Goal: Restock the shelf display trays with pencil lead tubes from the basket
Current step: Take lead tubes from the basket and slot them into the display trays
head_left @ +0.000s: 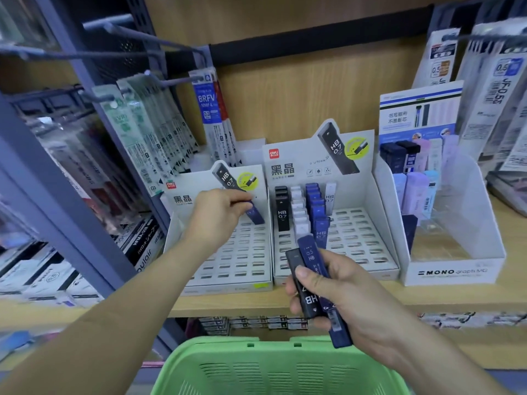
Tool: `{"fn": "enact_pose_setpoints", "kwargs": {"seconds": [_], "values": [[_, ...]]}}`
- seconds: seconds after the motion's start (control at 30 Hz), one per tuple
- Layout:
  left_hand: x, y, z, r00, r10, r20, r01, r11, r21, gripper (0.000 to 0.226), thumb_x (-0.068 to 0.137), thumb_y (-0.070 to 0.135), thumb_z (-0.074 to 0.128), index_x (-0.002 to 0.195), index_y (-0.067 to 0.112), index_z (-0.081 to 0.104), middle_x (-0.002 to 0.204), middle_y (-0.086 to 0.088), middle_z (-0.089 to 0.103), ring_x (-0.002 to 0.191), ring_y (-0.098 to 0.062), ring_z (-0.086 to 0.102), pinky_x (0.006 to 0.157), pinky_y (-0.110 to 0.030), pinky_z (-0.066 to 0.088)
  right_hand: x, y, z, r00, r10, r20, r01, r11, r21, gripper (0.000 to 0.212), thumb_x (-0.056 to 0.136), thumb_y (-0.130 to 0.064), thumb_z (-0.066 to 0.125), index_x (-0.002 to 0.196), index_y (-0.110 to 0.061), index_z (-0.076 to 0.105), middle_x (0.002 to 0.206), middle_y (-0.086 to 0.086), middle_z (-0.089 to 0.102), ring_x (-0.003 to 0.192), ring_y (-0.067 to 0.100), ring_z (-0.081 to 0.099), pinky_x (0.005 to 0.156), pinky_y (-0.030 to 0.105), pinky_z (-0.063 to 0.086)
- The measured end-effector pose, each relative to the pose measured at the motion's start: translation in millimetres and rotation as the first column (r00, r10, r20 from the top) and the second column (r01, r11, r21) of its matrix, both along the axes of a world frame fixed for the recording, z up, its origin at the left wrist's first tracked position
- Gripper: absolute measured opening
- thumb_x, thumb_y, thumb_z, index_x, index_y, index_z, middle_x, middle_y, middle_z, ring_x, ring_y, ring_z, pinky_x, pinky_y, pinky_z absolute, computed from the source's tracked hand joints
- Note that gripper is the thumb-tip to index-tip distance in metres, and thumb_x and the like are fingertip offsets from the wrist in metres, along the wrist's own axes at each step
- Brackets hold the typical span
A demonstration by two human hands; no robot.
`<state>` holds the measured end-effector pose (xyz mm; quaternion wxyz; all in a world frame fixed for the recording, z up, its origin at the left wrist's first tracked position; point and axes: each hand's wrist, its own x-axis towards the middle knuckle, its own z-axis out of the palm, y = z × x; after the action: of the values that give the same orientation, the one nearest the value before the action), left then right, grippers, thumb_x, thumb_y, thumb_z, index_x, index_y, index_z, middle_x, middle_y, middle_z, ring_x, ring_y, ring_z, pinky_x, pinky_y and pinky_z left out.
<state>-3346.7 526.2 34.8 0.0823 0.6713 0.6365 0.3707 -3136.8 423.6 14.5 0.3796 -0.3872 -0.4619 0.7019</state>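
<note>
— Where is the blue tube (256, 216)?
— Pinched at its upper end by the left hand (219, 208). It is tilted, with its lower end at the back row of the left tray (228, 260).
— And the right hand (330, 289)?
— Curled round a bundle of black and blue tubes (306, 297), in front of the middle tray (362, 238) and above the green basket (256, 369).

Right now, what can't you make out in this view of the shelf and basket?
- Green basket, head view: contents cut off by the bottom edge.
- Blue tube in the left hand: top and label covered by the fingers.
- Left tray: near-left slots hidden by the forearm.
- Tubes in the right hand: count hidden by the fingers.
- Hanging packs, far left: print blurred.
</note>
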Motion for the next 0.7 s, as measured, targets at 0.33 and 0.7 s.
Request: {"fn": "enact_pose_setpoints", "kwargs": {"seconds": [0.33,0.7], "values": [[10.8,14.0,-9.9,0.987,0.006,-0.159,0.008,0.997,0.083,0.004,0.085,0.015,0.069,0.088,0.014,0.072,0.078,-0.003,0.071,0.077,-0.025,0.064,0.076,-0.032,0.051,3.4,3.7,-3.1,0.999,0.002,-0.045,-0.004,0.999,-0.044,0.006,0.093,-0.012,0.058,0.098,-0.008,0.059,0.075,0.005,0.066,0.061,0.022,0.067,0.036,0.019,0.034],[44.6,-51.2,31.3,0.953,-0.139,0.271,0.258,0.841,-0.476,0.046,0.088,0.050,0.056,0.075,0.009,0.072,0.066,-0.003,0.066,0.053,-0.012,0.052,0.051,-0.024,0.045,1.6,1.3,2.1,0.995,-0.042,-0.093,0.042,0.999,-0.005,0.012,0.092,-0.019,0.059,0.098,-0.009,0.063,0.075,0.011,0.069,0.058,0.020,0.066,0.037,0.020,0.036]]}}
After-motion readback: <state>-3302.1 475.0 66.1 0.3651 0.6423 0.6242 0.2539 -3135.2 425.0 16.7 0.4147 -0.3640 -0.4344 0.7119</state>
